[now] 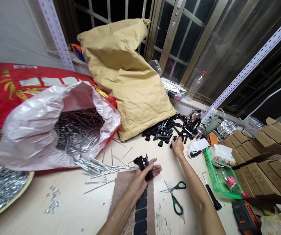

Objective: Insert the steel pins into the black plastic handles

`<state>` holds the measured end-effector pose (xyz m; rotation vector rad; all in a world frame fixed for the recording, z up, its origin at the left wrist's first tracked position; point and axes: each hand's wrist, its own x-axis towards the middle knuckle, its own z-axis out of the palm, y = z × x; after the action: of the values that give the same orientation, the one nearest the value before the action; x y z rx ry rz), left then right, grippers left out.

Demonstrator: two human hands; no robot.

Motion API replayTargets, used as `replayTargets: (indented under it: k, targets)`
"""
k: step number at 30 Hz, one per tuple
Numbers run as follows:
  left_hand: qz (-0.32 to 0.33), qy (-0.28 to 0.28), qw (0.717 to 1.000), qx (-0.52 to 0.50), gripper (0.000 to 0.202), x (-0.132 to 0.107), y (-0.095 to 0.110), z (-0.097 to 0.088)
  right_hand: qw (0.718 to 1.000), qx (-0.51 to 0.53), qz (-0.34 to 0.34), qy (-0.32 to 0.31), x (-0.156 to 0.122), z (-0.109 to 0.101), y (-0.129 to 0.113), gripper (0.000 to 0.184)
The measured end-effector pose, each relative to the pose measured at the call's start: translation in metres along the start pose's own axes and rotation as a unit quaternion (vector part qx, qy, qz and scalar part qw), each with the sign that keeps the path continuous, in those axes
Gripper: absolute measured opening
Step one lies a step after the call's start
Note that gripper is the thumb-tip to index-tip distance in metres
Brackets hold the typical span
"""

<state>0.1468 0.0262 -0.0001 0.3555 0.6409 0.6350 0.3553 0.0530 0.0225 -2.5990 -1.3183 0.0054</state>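
Black plastic parts with upright prongs [140, 160] rest in my left hand [142, 174], the thumb across them and the fingers stretched out beneath. It hovers over a brown board [122, 189] bearing a row of black rounded squares [140, 215]. At the near edge of a heap of similar black parts [163, 129], my right hand [178, 147] has its fingertips closed on one small black piece [172, 142]. Scissors with black-green handles [173, 192] lie open between my forearms. Loose long nails [98, 168] are scattered left of my left hand.
A red-and-white sack [32, 120] spills nails on the left, beside a tray of washers [0, 186]. Behind stands a tan paper sack [130, 85]. Rightward are a screwdriver [211, 194], a green basket [210, 173], cardboard boxes [258, 176] and an orange-black battery pack [245, 215].
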Motion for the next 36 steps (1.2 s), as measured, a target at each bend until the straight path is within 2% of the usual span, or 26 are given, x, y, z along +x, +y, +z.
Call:
replayTargets:
  k: [3,6,7,11,14,16,18,21,24,27,28,30,33,36]
  targets:
    - [-0.008,0.015,0.999,-0.049,0.034,0.001,0.001,0.001,0.993,0.111,-0.037,-0.025,-0.038,0.008,-0.005,0.027]
    - [-0.019,0.002,0.997,-0.076,0.038,0.0,0.004,-0.001,0.949,0.266,-0.138,-0.097,-0.058,0.011,-0.013,0.026]
    - [-0.017,-0.005,0.997,-0.078,0.039,0.0,0.005,-0.002,0.946,0.268,-0.159,-0.094,-0.056,0.01,-0.015,0.026]
    - [0.017,0.004,0.997,-0.08,0.044,0.0,0.007,-0.006,0.984,0.099,-0.146,0.012,-0.015,0.005,-0.024,0.023]
    - [0.019,0.019,0.996,-0.083,0.045,0.001,0.008,-0.006,0.988,0.063,-0.14,0.018,0.013,0.004,-0.027,0.024]
    - [0.021,0.021,0.995,-0.09,0.045,0.002,0.007,-0.005,0.989,0.056,-0.139,0.017,0.016,0.006,-0.027,0.023]
    - [0.035,0.021,0.994,-0.098,0.045,0.002,0.006,-0.004,0.989,0.052,-0.136,0.017,0.003,0.006,-0.028,0.02]
    - [0.067,0.03,0.992,-0.106,0.045,0.004,0.003,-0.003,0.982,0.1,-0.162,0.013,-0.039,0.005,-0.033,0.018]
    - [0.085,0.047,0.99,-0.103,0.047,0.007,0.001,-0.004,0.949,0.229,-0.214,-0.016,-0.086,0.003,-0.042,0.018]
    - [0.088,0.067,0.989,-0.098,0.05,0.008,0.003,-0.005,0.917,0.278,-0.277,-0.077,-0.102,0.003,-0.047,0.019]
    - [0.086,0.066,0.99,-0.092,0.051,0.007,0.004,-0.005,0.913,0.26,-0.299,-0.098,-0.096,0.003,-0.046,0.02]
    - [0.077,0.067,0.992,-0.071,0.051,0.007,0.005,-0.004,0.927,0.166,-0.319,-0.103,-0.071,0.002,-0.041,0.024]
    - [0.065,0.085,0.994,-0.029,0.051,0.006,0.004,-0.002,0.958,-0.003,-0.285,-0.038,-0.022,0.002,-0.031,0.032]
    - [0.086,0.106,0.99,0.028,0.042,0.007,0.0,-0.002,0.955,-0.047,-0.29,-0.034,0.011,0.002,-0.025,0.03]
